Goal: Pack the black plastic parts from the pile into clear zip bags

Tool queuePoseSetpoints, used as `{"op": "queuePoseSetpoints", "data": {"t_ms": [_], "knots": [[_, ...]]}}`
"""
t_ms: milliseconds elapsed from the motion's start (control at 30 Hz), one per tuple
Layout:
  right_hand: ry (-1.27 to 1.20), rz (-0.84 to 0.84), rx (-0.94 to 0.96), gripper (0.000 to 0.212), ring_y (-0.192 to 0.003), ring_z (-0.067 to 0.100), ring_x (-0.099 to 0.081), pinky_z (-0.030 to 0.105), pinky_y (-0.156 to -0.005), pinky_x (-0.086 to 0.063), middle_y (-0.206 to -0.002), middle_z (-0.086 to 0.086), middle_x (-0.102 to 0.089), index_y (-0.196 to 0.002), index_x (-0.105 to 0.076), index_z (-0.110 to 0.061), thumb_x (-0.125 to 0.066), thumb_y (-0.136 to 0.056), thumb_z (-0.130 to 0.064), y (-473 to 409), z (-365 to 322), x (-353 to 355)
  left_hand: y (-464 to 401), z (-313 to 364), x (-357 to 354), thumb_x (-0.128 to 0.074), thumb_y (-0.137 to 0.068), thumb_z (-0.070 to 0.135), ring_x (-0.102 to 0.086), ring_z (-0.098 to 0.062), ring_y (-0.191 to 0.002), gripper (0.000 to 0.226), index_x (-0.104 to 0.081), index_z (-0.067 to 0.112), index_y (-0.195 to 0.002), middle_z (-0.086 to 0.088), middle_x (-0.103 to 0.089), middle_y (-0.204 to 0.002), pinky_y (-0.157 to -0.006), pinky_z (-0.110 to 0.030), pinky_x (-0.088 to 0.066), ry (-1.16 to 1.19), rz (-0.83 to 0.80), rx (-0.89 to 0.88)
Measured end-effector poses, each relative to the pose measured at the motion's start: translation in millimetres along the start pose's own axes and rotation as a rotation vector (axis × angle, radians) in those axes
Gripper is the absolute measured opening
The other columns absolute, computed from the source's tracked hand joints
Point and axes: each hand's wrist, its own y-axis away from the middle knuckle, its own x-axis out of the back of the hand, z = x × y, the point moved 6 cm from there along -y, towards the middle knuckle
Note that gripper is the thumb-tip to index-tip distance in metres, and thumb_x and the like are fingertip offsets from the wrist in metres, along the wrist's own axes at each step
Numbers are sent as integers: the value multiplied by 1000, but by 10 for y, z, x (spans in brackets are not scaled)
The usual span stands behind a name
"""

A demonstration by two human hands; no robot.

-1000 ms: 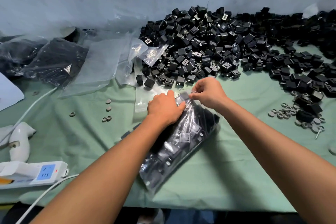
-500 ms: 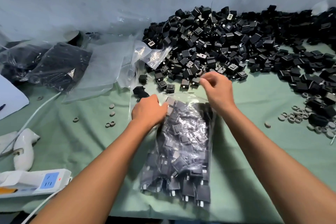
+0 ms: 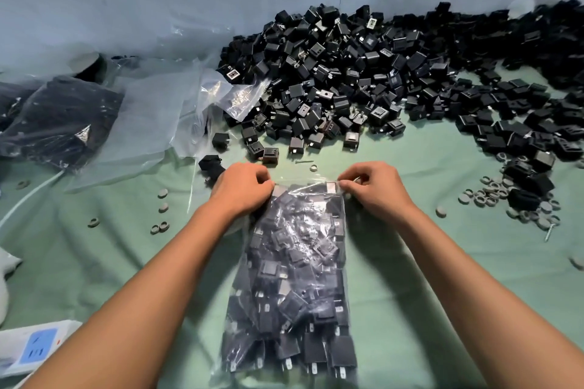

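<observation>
On a green cloth-covered table (image 3: 410,262), a person is sealing a filled clear zip bag (image 3: 294,278) that is lying flat between their forearms, its closed bottom nearest the person and its mouth pointing away toward the pile. The left hand (image 3: 243,188) is pinching the bag's top left corner, fingers curled down over the plastic. The right hand (image 3: 376,188) is pinching the top right corner between thumb and fingertips. Both hands are sitting at the far end of the bag, with the zip strip stretching taut between them.

The bag is looking packed with black plastic parts (image 3: 297,300), so the filling step appears finished and the closing step is under way. The next move likely calls for pressing the zip strip together along its full width, keeping the parts below the seal line so nothing is jamming it.

Just beyond the hands, the large pile of loose black parts (image 3: 363,73) is spreading toward the wall. To the left, empty clear bags (image 3: 151,123) and an already filled dark bag (image 3: 60,123) are lying.
</observation>
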Motion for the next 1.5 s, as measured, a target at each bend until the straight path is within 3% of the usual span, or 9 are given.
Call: {"op": "queuePoseSetpoints", "data": {"t_ms": [133,267,433,633,833,1033,1267,1400,1500], "knots": [[-15,74,7,17,-90,14,-67,30,-88,-52,-95,-1,-77,-100,-79,-12,-66,-99,-23,6,34,53,-114,261,87,-63,-94,34,-65,-6,-83,12,-73,28,-93,13,-70,-87,-71,-26,-52,105,48,-84],[49,289,293,7,-81,25,-66,37,-78,-53,-88,9,-73,-92,-74,-2,-67,-94,-3,233,-16,51,-213,730,-118,-74,-91,40,-67,-1,-79,12,-76,29,-95,13,-73,-84,-73,-21,-52,179,-355,-244],[166,259,369,7,-75,25,-58,38,-70,-49,-84,8,-64,-87,-67,-7,-63,-92,-2,232,-16,-99,-340,888,-167,-80,-85,37,-64,-7,-88,18,-77,26,-99,16,-71,-92,-75,-26,-46,-17,-621,-260],[166,249,376,10,-71,21,-54,30,-67,-45,-81,6,-61,-86,-64,-8,-60,-94,-6,249,-30,-118,-463,903,-155,-82,-85,26,-65,-7,-78,6,-78,26,-88,13,-74,-81,-69,-23,-46,31,-604,-263],[170,240,393,10,-72,22,-54,35,-67,-47,-81,7,-60,-85,-63,-7,-59,-94,-7,247,-39,-129,-460,809,-245,-76,-91,17,-56,-19,-74,12,-73,5,-94,-17,-74,-93,-63,-28,-45,221,-709,-169],[170,239,409,11,-71,22,-53,33,-66,-46,-82,7,-60,-85,-63,-6,-59,-95,-7,245,-50,-137,-600,752,-257,-48,-107,41,-40,-14,-52,53,-47,15,-61,5,-45,-58,-64,-22,-46,155,-614,-124],[180,230,410,10,-72,24,-52,34,-66,-43,-80,7,-59,-83,-61,-5,-60,-93,-6,254,-62,-141,-598,920,-298,-65,-98,38,-66,-19,-100,21,-76,21,-104,-3,-73,-110,-97,-45,-55,-164,-756,-230],[194,218,414,9,-72,24,-52,36,-66,-45,-81,7,-59,-84,-61,-6,-59,-92,-7,254,-78,-147,-593,963,-359,-67,-95,29,-60,-13,-74,14,-73,16,-92,1,-68,-86,-68,-29,-52,-155,-807,-167],[203,215,416,8,-72,24,-53,37,-66,-46,-81,8,-59,-84,-61,-5,-59,-91,-6,255,-83,-149,-593,972,-378,-70,-92,26,-57,-16,-74,15,-73,11,-92,-2,-67,-85,-69,-29,-49,-124,-805,-155]]}}
